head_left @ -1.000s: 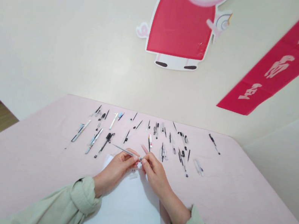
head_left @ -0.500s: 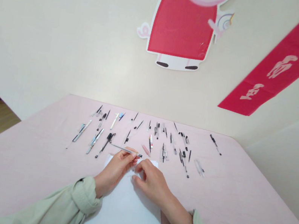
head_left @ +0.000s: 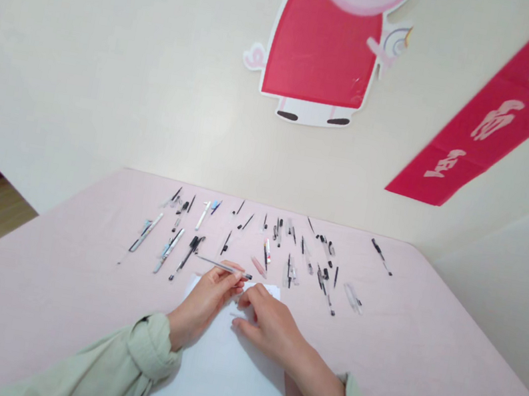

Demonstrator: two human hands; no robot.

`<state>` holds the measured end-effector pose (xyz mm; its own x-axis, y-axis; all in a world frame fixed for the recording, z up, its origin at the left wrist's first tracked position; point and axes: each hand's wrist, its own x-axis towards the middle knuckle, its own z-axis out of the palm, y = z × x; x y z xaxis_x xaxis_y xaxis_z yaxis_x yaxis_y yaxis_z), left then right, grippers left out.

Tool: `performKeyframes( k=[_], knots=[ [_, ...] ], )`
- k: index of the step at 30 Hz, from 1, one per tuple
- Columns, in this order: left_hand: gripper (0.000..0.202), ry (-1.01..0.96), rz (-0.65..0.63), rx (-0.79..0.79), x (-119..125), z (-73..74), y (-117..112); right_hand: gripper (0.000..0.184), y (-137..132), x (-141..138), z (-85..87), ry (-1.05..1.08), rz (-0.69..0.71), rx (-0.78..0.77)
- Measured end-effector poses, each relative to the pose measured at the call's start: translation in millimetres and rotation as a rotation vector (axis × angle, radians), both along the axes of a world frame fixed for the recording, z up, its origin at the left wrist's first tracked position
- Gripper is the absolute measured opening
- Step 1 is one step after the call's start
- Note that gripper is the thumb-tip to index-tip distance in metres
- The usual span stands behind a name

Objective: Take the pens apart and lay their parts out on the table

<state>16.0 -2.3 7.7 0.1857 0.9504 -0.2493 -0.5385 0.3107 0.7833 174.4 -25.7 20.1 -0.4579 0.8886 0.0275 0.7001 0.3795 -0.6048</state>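
Observation:
My left hand (head_left: 212, 297) pinches a slim pen (head_left: 220, 264) with a clear barrel. Its thin tip points left and its dark end points right, just above the paper. Close beside it on the right is my right hand (head_left: 269, 317), fingers curled and the thumb held apart from them, with nothing visible in its grasp. Under both hands lies a white sheet of paper (head_left: 224, 380). A small thin greyish mark or piece shows by the right thumb; I cannot make out what it is.
Several pens and pen parts lie in rows beyond the paper, among them a white pen (head_left: 203, 215), a black-capped pen (head_left: 183, 259), a pink piece (head_left: 259, 266) and a lone pen (head_left: 381, 256) at right. The pink table (head_left: 54, 271) meets a wall behind.
My right thumb has shifted slightly away from the curled fingers. My left hand and its pen stay nearly where they were.

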Motion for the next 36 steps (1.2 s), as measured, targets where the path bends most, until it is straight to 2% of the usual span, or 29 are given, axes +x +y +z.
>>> performKeyframes(
  k=[5,10,14,16,19,22,25,27,30,33,36],
  knots=[
    [0.026,-0.013,-0.009,0.017,0.0,-3.2,0.6,0.014,-1.0,-1.1,2.6,-0.075,0.037,0.0],
    [0.021,-0.039,-0.042,0.034,-1.5,-0.9,-0.3,0.011,7.0,-0.4,-8.3,0.168,-0.116,0.022],
    [0.018,-0.184,-0.188,-0.005,-0.3,4.9,-8.8,0.004,8.7,-3.7,-11.6,0.39,-0.249,0.033],
    [0.016,-0.252,-0.258,-0.029,2.0,6.5,-13.6,0.001,6.7,-5.6,-10.3,0.412,-0.257,0.064],
    [0.014,-0.258,-0.259,-0.046,5.0,7.5,-16.8,0.007,3.7,-5.4,-6.8,0.365,-0.254,0.129],
    [0.018,-0.141,-0.197,-0.057,5.3,9.7,-15.8,0.019,4.1,-1.1,-4.0,0.33,-0.228,0.189],
    [0.027,0.012,-0.198,-0.046,3.6,13.4,-15.7,0.046,6.3,3.3,-2.7,0.342,-0.07,0.222],
    [0.033,0.066,-0.289,-0.047,2.6,15.6,-17.7,0.058,6.5,4.3,-1.9,0.368,0.062,0.201],
    [0.043,0.112,-0.519,-0.03,2.4,16.3,-22.5,0.057,3.9,2.5,-0.1,0.427,0.184,0.132],
    [0.052,0.228,-0.656,0.035,2.6,13.4,-24.3,0.047,1.2,-0.6,0.2,0.519,0.169,0.057],
    [0.055,0.505,-0.632,0.193,-0.6,10.7,-19.5,0.047,3.2,-0.9,-3.1,0.717,-0.024,-0.034]
  ],
)
